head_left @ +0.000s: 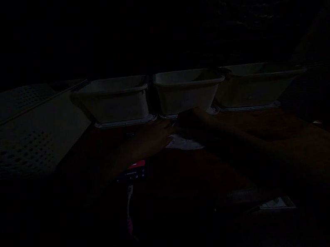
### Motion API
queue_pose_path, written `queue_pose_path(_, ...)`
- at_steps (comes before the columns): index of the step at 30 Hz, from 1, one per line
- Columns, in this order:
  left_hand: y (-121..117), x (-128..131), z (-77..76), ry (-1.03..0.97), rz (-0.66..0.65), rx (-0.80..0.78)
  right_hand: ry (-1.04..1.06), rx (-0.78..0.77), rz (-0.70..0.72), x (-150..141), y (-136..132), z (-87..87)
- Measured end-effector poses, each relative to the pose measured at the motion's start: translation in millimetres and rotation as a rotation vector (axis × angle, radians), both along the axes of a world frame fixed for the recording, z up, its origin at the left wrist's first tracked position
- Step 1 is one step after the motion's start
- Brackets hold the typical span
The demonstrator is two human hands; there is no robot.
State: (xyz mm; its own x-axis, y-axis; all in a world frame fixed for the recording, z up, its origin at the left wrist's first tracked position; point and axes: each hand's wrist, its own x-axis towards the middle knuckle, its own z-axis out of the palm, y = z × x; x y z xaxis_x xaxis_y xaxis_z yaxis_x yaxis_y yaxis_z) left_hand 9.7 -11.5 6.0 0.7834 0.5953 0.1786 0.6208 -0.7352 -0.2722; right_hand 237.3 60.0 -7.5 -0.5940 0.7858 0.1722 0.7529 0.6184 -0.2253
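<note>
The view is very dark. On the brown table lies a thin, pale flat piece [185, 142]; its material cannot be made out. My left hand [156, 136] rests at its left edge, fingers stretched out and fairly flat. Above its right side is my right hand [194, 119], curled closed with the knuckles up. Whatever its fingers hold is hidden in shadow. Partly under my left forearm is a lit phone [135, 172], with a white charging cable [129, 201] running from its lower end.
Three pale plastic tubs stand in a row behind my hands: a left tub [120, 105], a middle tub [188, 96] and a right tub [251, 90]. A large perforated basket [67, 129] is at the left. Nearer me lies a small pale packet-like piece [278, 204].
</note>
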Motion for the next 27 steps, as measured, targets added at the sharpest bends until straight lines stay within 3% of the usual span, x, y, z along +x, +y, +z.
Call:
queue_pose_path(9,25.0,-14.3,-4.5,-0.063,0.016,-0.01,-0.066,0.07,-0.062,-1.9,-3.7,4.6)
queue_pose_path(15,26.0,-16.4,-3.2,-0.068,0.013,-0.031,-0.059,0.012,-0.12,1.7,-0.3,6.1)
queue_pose_path(27,27.4,-26.8,-6.7,-0.162,0.0,-0.204,-0.108,0.103,-0.225,28.1,9.9,20.1)
